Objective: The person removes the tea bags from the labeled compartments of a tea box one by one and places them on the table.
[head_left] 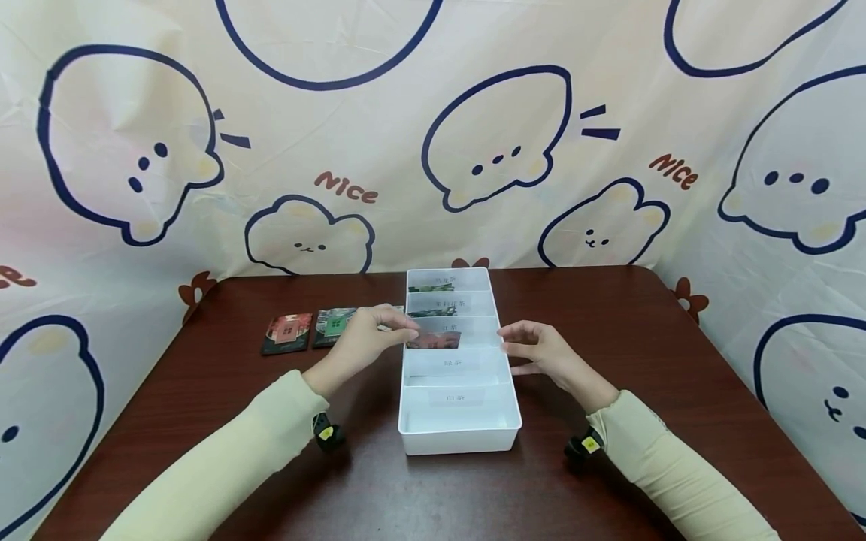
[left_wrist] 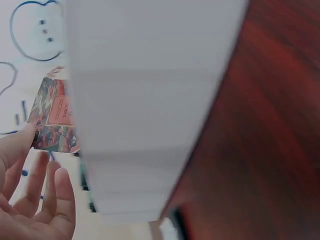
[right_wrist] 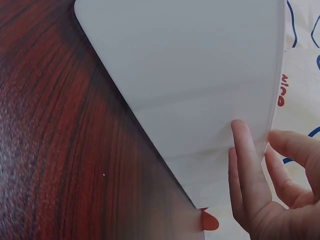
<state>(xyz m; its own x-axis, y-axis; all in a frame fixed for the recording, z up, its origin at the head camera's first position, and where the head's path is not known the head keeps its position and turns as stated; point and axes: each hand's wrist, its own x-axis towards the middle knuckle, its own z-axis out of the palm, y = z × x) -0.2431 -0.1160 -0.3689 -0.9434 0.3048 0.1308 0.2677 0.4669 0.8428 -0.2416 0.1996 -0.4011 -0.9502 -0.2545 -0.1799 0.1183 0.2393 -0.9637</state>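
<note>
Running away from the person, the white tray [head_left: 460,432] lies with its long axis pointing from the near table edge toward the curtain [head_left: 433,135], its five compartments stacked one behind another along that line. Nearest sit the two cream sleeves, one on either side of the tray's front end. A little farther, the right hand [head_left: 541,352] rests against the tray's right wall at about mid-length, fingers straight and loosely spread; the right wrist view shows a finger [right_wrist: 245,155] lying flat on the white wall, gripping nothing. Across from it, the left hand [head_left: 368,338] pinches a packet [head_left: 434,340] by its left end between thumb and fingertips. This packet is held level with its long axis crosswise to the tray, pointing left to right, over the third compartment from the front. The two hands are well apart, the tray between them. Beyond the packet, the two far compartments each hold a greenish packet. To the left on the brown table [head_left: 676,361], near the left hand, lie a red card [head_left: 287,333] and a green card [head_left: 333,326] side by side.
</note>
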